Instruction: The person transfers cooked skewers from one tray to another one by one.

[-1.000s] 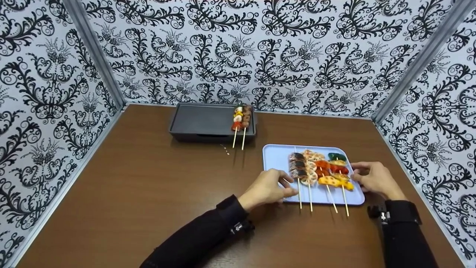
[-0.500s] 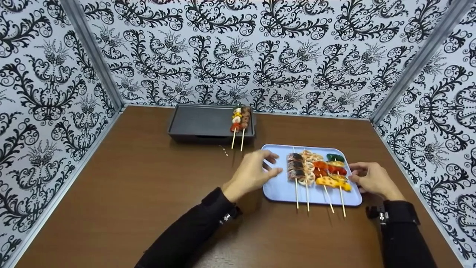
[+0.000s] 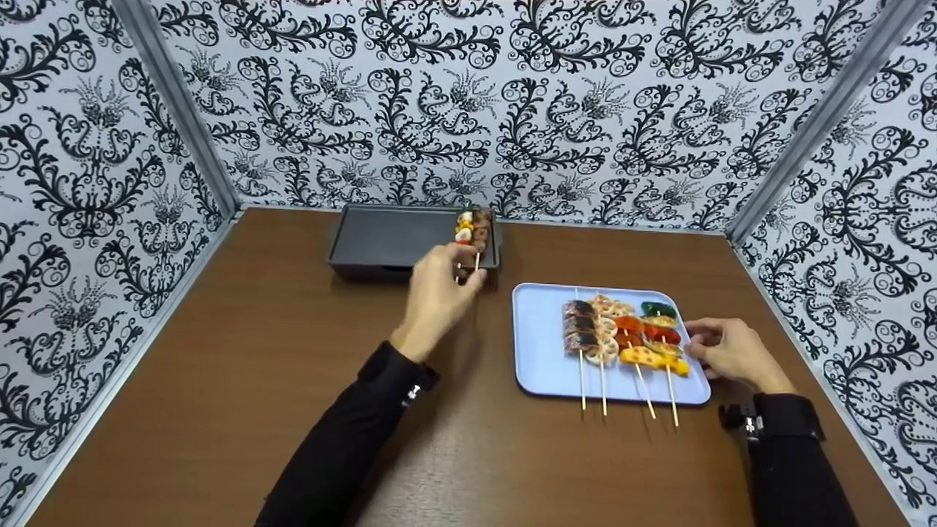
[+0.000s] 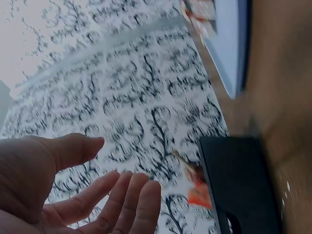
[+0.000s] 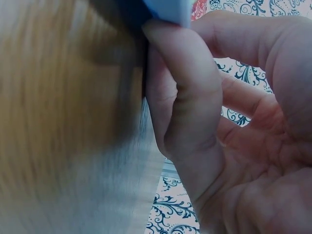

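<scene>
At the near edge of a dark grey griddle (image 3: 395, 236), my left hand (image 3: 439, 289) is by the sticks of two skewers, a meatball-like one (image 3: 481, 228) and a vegetable one (image 3: 464, 222). The left wrist view shows thumb and fingers (image 4: 132, 202) apart, with nothing between them. My right hand (image 3: 739, 355) pinches the right rim of a pale blue tray (image 3: 538, 333); its thumb and fingers meet the rim in the right wrist view. On the tray lie a dark-topped meat or fish skewer (image 3: 580, 326), a lotus-root skewer (image 3: 605, 344) and vegetable skewers (image 3: 651, 356).
The brown wooden table (image 3: 293, 351) carries griddle and tray, with a gap between them. Patterned wall panels (image 3: 468, 102) enclose the back and both sides. Skewer sticks (image 3: 673, 399) overhang the tray's front rim.
My left hand has left the tray's left side and moved left and away from me to the skewers on the griddle. My right hand keeps its place at the tray's rim.
</scene>
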The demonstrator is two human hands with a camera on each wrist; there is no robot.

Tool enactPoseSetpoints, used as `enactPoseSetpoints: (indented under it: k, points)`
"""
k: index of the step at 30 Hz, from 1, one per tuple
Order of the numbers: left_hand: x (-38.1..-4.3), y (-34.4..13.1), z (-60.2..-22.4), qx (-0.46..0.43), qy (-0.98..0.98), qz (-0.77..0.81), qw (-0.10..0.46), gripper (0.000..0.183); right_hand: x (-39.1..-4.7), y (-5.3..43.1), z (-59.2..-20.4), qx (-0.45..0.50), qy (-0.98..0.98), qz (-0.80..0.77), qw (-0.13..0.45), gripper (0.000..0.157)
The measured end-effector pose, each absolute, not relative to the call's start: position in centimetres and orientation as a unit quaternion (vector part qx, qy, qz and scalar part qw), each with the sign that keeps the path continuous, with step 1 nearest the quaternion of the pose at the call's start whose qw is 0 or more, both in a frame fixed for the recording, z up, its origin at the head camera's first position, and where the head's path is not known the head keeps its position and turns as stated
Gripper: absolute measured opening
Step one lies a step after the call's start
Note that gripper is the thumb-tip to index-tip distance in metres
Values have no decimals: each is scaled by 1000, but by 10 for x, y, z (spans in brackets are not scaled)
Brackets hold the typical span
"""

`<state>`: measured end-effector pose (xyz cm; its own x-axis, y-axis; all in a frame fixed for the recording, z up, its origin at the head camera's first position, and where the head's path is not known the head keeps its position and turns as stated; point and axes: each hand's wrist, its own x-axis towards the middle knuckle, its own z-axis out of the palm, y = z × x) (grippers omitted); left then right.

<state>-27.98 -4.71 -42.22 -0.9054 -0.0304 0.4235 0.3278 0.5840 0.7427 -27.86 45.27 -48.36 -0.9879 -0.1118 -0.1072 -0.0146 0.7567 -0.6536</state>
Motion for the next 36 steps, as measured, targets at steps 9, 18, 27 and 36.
enactPoseSetpoints:
  k: [9, 18, 27, 36]
  points:
    - [-296, -66, -428, -8, -883, -432, 186, 73, -278, 453, -484, -29, 933, -353, 70, 53]
    - [-301, -73, -437, -9, -885, -434, 169, 82, -278, 453, -484, -25, 931, -357, 78, 54]
    - [-309, -76, -446, -28, -888, -424, 175, 64, -278, 453, -485, -23, 928, -363, 76, 53]
    - [-311, -79, -451, -43, -876, -453, 160, 43, -279, 453, -485, -29, 933, -352, 73, 50]
